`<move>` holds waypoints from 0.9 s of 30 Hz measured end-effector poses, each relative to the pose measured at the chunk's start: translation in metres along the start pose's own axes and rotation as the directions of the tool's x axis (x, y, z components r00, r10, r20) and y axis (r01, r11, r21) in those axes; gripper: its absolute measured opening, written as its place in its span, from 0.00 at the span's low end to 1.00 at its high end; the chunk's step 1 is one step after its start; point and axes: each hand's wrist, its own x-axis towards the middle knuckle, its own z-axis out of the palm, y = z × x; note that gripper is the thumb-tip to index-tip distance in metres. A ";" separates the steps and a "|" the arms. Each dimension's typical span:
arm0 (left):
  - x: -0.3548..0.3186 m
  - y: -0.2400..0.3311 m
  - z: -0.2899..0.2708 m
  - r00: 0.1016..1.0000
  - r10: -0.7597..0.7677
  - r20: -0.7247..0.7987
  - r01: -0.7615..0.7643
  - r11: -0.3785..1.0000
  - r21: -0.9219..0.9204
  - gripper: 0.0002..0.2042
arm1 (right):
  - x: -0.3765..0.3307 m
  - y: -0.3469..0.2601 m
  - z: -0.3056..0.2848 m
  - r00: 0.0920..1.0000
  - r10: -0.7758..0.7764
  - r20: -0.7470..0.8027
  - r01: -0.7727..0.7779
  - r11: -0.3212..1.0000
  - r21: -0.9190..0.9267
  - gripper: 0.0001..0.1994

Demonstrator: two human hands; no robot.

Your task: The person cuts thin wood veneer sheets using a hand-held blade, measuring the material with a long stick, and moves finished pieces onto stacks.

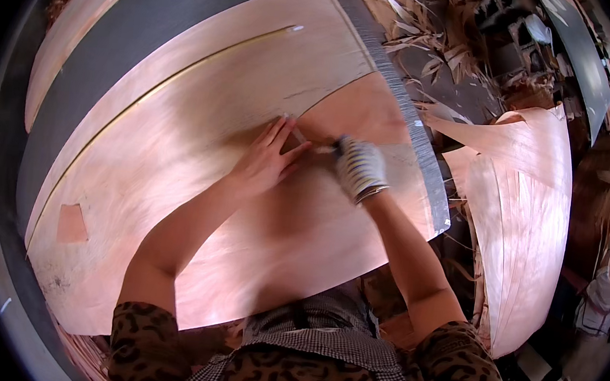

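Veneer sheet under bare left hand and gloved right hand.

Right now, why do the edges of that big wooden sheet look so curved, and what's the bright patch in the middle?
Head view: the fisheye lens bends straight edges toward the rim, so the flat veneer sheet looks bowed; the corners go black. Warm light glares off the sheet left of the bare left hand. The gloved right hand and the small tool in it look slightly blurred.
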 end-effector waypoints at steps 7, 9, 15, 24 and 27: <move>0.097 0.001 -0.006 0.924 -0.289 -0.249 0.260 0.955 -0.144 0.17 | 0.089 0.066 -0.048 0.950 0.287 0.125 -0.266 0.531 0.805 0.08; 0.166 0.024 0.006 0.928 -0.130 -0.350 0.073 0.983 -0.171 0.17 | 0.131 0.136 -0.014 0.931 0.319 -0.177 -0.162 0.796 0.583 0.16; 0.189 0.005 0.061 0.968 0.007 -0.252 -0.015 0.999 -0.028 0.20 | 0.112 0.121 -0.008 0.924 0.380 -0.043 -0.278 0.744 0.608 0.18; 0.198 0.019 0.052 0.961 -0.064 -0.268 0.059 0.998 -0.029 0.19 | 0.053 0.127 -0.030 0.918 0.393 -0.047 -0.354 0.869 0.346 0.14; 0.172 0.045 0.050 0.993 0.079 -0.083 -0.104 0.927 -0.361 0.19 | 0.045 0.114 -0.046 0.912 0.386 0.142 -0.387 0.687 0.616 0.12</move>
